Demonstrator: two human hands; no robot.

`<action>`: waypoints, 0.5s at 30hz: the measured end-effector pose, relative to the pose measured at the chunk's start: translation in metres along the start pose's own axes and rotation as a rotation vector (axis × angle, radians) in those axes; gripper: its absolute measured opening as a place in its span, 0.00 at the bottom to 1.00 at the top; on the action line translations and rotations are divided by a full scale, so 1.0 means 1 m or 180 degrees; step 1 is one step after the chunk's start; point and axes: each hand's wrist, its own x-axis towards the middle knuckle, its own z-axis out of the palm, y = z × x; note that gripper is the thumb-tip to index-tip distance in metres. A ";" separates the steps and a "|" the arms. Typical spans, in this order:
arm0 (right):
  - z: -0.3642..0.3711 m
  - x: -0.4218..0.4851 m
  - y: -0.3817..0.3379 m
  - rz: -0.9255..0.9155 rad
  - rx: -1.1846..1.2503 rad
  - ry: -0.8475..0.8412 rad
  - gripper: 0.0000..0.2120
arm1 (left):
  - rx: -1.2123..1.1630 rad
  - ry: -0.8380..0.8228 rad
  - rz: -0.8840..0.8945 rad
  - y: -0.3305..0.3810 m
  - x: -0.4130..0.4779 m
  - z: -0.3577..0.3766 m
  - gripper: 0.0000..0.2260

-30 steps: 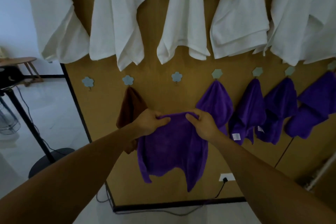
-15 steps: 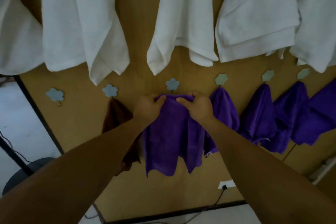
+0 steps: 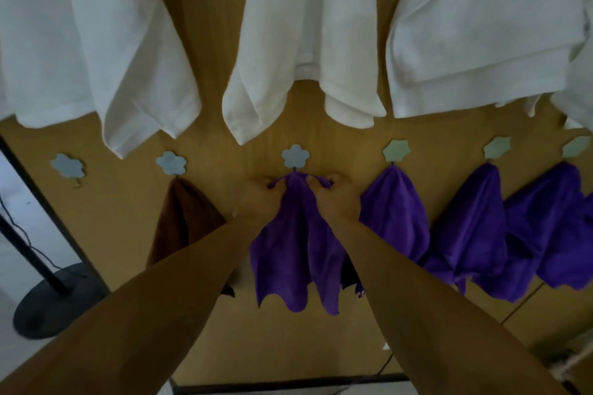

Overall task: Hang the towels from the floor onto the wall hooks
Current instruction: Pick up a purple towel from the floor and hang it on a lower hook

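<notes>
Head view: both hands are raised to the wooden board [image 3: 224,125], side by side just under a blue flower hook [image 3: 295,155]. The left hand [image 3: 261,200] pinches the top edge of a purple towel [image 3: 292,250] on the left of the hook's peg. The right hand [image 3: 335,199] pinches the same edge on the right. The edge is stretched between them and rises to a peak at the peg; whether it has caught there cannot be told. The rest of the towel hangs down between the forearms. A brown towel [image 3: 186,218] hangs from the next hook [image 3: 171,162] to the left. Three more purple towels [image 3: 396,212] hang on the right. White towels [image 3: 308,26] hang in a row above.
</notes>
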 end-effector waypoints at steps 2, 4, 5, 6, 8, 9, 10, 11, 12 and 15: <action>0.008 -0.004 0.004 0.0249 0.0452 -0.0140 0.18 | -0.0514 -0.0174 -0.0543 0.003 0.000 0.002 0.12; 0.016 -0.007 0.005 0.0415 0.0824 -0.0196 0.20 | -0.1245 -0.0529 -0.1359 0.011 0.001 0.000 0.07; 0.018 -0.008 0.005 0.0477 0.0919 -0.0205 0.20 | -0.1524 -0.0759 -0.1627 0.013 0.001 -0.003 0.08; 0.020 -0.009 0.007 0.0516 0.0941 -0.0219 0.20 | -0.1665 -0.0955 -0.1746 0.014 0.001 -0.006 0.09; 0.021 -0.011 0.013 0.0497 0.0705 -0.0258 0.21 | -0.1523 -0.1046 -0.1630 0.010 0.000 -0.004 0.07; 0.022 -0.013 0.018 0.0443 0.0449 -0.0284 0.21 | -0.1219 -0.0954 -0.1418 0.006 -0.001 0.000 0.09; 0.022 -0.016 0.025 0.0378 0.0166 -0.0320 0.20 | -0.0810 -0.0820 -0.1191 0.002 -0.004 0.005 0.12; 0.023 -0.020 0.032 0.0332 -0.0093 -0.0360 0.19 | -0.0365 -0.0680 -0.0966 -0.003 -0.010 0.011 0.14; 0.025 -0.025 0.038 0.0315 -0.0310 -0.0379 0.19 | 0.0102 -0.0580 -0.0771 -0.009 -0.017 0.017 0.15; 0.027 -0.038 0.054 0.0210 -0.0713 -0.0143 0.21 | 0.1054 -0.0465 -0.0419 -0.038 -0.039 0.025 0.19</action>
